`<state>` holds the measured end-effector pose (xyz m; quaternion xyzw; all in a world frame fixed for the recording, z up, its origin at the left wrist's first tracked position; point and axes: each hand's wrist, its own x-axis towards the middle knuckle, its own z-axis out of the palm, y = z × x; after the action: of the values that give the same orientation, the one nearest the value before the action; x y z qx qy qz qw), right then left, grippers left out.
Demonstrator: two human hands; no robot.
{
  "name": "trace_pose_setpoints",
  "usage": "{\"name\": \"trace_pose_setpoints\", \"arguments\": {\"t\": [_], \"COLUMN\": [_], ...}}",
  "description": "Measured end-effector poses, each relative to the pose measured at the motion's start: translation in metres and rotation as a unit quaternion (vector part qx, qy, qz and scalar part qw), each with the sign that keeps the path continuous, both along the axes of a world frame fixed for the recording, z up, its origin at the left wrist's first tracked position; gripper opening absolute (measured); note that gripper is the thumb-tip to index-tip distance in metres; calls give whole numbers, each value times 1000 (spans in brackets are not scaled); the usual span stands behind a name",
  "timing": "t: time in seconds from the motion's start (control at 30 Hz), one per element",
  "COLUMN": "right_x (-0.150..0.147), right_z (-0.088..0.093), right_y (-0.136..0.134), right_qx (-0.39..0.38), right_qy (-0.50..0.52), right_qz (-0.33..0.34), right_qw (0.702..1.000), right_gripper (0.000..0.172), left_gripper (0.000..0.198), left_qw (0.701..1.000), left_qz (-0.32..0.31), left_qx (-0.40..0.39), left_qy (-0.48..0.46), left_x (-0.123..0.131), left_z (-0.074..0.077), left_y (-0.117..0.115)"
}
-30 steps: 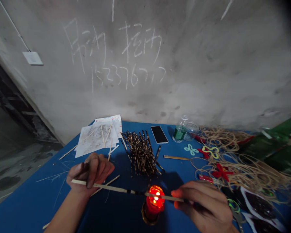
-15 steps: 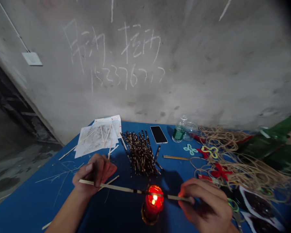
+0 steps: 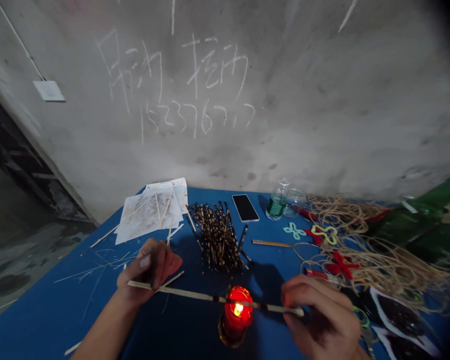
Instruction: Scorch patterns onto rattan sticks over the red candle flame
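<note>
A thin, pale wooden strip point(image 3: 187, 293) with dark scorched bands spans the space between my two hands. My left hand point(image 3: 150, 270) pinches it near its left end. Close to its right end, the fingers of my right hand point(image 3: 318, 315) are closed on it. Under the strip's scorched part burns a candle in a red glass holder point(image 3: 237, 320), its flame touching or just below the wood. Behind the candle lies a heap of dark-banded sticks point(image 3: 217, 237) on the blue table point(image 3: 180, 330).
Stained paper sheets point(image 3: 150, 215) with pale strips lie back left. A phone point(image 3: 245, 208), a clear bottle point(image 3: 277, 202) and a pencil point(image 3: 272, 243) are behind the candle. At right are tangled cord point(image 3: 390, 260), a red pipe-cleaner shape point(image 3: 342, 266), scissors point(image 3: 366, 335) and green bottles point(image 3: 416, 215).
Both hands and the wooden strip have shifted slightly to the right, so a part further left on the strip is over the flame. The candle stays put.
</note>
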<state>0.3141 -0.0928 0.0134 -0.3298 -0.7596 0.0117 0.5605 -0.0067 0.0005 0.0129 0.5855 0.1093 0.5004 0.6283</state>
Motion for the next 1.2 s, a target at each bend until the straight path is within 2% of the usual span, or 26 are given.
{"name": "trace_pose_setpoints", "arguments": {"t": [0.3, 0.5, 0.73, 0.93, 1.07, 1.2], "right_x": [2, 2, 2, 2, 0, -1], "right_z": [1, -1, -10, -14, -12, -8], "right_y": [1, 1, 2, 2, 2, 1], "right_qx": [21, 22, 5, 0, -14, -7], "right_qy": [-15, -32, -47, -49, -53, -48], "right_qz": [3, -3, 1, 4, 26, 17], "right_qw": [1000, 999, 999, 999, 998, 999], "right_gripper": [17, 17, 15, 17, 21, 25], "left_gripper": [59, 57, 47, 57, 64, 67], "left_qw": [999, 999, 997, 994, 994, 993], "left_qz": [-36, -34, -22, -4, -16, -47], "left_qx": [7, -5, -49, -83, -78, -49], "left_qy": [-16, -15, -56, -69, -80, -100], "left_x": [-1, -4, -4, -3, -1, 0], "left_z": [-3, -2, 1, 3, 5, 5], "left_y": [2, 1, -1, -3, -4, -4]}}
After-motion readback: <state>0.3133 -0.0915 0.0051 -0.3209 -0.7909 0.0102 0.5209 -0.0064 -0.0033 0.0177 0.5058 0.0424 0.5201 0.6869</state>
